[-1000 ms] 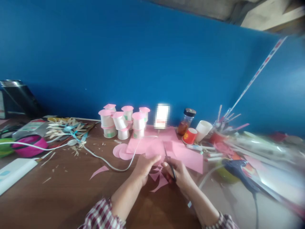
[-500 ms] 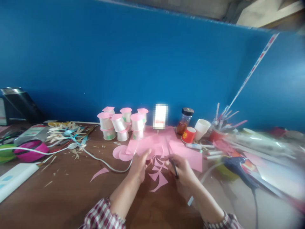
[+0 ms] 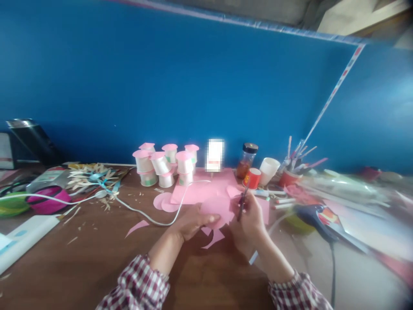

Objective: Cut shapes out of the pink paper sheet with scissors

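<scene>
My left hand (image 3: 196, 221) pinches a piece of pink paper (image 3: 214, 208), its thumb lying on top; the paper's near edge is rounded. Dark-handled scissors (image 3: 241, 207) are gripped in my right hand (image 3: 252, 214), beside the right edge of that paper; the blades are hard to make out. Below both hands, curved pink offcuts (image 3: 215, 239) lie on the brown table. Farther back are larger pink sheets (image 3: 206, 176), and two cut pink circles (image 3: 161, 201) overlap to the left of them.
Stacked white paper cups (image 3: 148, 178) with pink paper tops stand at the back. A white cable (image 3: 145, 219) loops across the table. To the right are a lidded jar (image 3: 247, 161), a red cup (image 3: 252, 178) and a glue gun (image 3: 318, 217). A white power strip (image 3: 29, 241) lies left.
My left hand has turned and brought the pink paper nearer, above the offcuts. My right hand has risen slightly with the scissors, to the paper's right edge. The view has shifted a little.
</scene>
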`<state>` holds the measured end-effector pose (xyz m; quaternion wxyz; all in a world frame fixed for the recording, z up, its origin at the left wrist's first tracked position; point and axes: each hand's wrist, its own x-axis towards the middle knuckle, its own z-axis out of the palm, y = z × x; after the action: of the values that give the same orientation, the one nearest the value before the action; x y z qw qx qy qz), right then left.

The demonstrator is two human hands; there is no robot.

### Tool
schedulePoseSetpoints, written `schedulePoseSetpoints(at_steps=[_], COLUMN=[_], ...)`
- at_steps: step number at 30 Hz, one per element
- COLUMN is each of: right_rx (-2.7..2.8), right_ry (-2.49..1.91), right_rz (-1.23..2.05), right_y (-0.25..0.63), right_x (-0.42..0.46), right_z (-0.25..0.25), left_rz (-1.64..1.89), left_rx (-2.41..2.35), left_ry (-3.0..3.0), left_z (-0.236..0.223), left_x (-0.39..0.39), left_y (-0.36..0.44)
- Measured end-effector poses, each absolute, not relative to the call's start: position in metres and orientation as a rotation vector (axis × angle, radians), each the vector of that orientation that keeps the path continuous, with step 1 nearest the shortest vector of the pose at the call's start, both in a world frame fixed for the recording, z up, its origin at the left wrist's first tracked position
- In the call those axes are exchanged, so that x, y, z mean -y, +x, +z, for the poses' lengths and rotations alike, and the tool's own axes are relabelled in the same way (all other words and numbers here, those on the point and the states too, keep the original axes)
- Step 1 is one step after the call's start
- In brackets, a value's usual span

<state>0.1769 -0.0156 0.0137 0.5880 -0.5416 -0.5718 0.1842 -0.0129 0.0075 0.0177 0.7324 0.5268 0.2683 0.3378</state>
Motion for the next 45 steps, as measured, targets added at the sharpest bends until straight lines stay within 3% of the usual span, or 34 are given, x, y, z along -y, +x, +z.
schedulePoseSetpoints(at_steps=[10, 16, 22, 32, 45], right_rx=[0.854, 1.361, 1.381, 1.401, 1.486], right_ry=[-1.345, -1.736, -1.875, -1.422, -1.344], right_rz=[0.331, 0.282, 0.071, 0.689, 0.821], right_y=[0.209, 0.211, 0.202, 0.168, 0.140], right_x=[0.004, 0.006, 0.009, 0.019, 0.033], right_z=[0.022, 0.015, 0.020, 0.016, 0.006], left_rz=[0.823, 1.007, 1.104, 1.174, 1.252], left_rx=[-0.795, -0.775, -0.800, -0.830, -0.852], left_ry=[1.058, 0.977, 0.932, 0.606, 0.387], left_z=[0.006, 0.000, 0.004, -0.002, 0.004], left_x=[-0.021, -0.023, -0.017, -0.019, -0.012], left_y=[-0.016, -0.012, -0.007, 0.006, 0.010])
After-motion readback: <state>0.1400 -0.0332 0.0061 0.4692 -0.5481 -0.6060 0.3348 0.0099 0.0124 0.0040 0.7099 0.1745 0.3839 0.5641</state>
